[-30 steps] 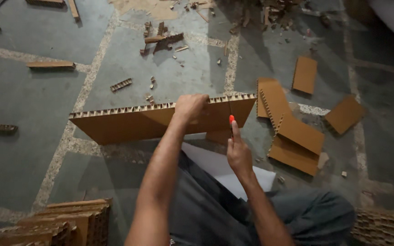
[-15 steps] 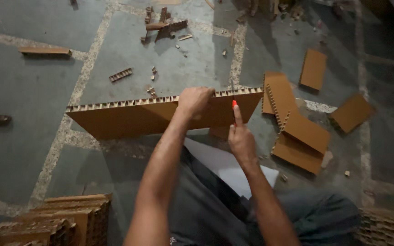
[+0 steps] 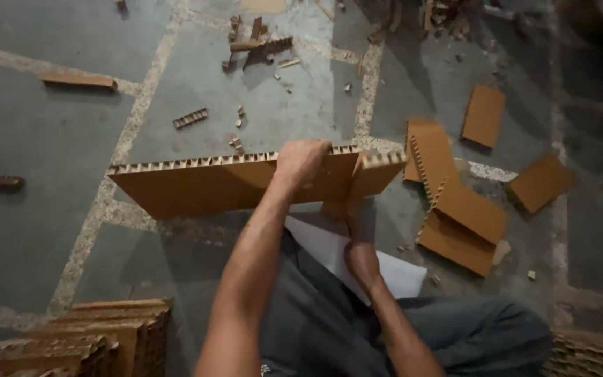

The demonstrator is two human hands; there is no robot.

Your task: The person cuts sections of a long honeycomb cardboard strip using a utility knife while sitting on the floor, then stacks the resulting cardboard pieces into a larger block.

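1. As we grip the board (image 3: 204, 185) along its top edge, our left hand (image 3: 300, 162) is clenched over it, upright above the lap.
2. Our right hand (image 3: 361, 257), lower, seems closed; on what, we cannot tell.
3. The board's right end (image 3: 378, 171) is split off at an angle; the long part is uncut.
4. Cut pieces (image 3: 463, 222) lie on the floor (image 3: 50, 132).

My left hand (image 3: 300, 162) clamps down in a fist, forearm stretched forward; my right hand (image 3: 361, 260) sits lower, blurred, wrist bent, fingers pointing up.

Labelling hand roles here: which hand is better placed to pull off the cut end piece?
Right, probably. The right hand sits just below the end piece; the left hand grips the long honeycomb board.
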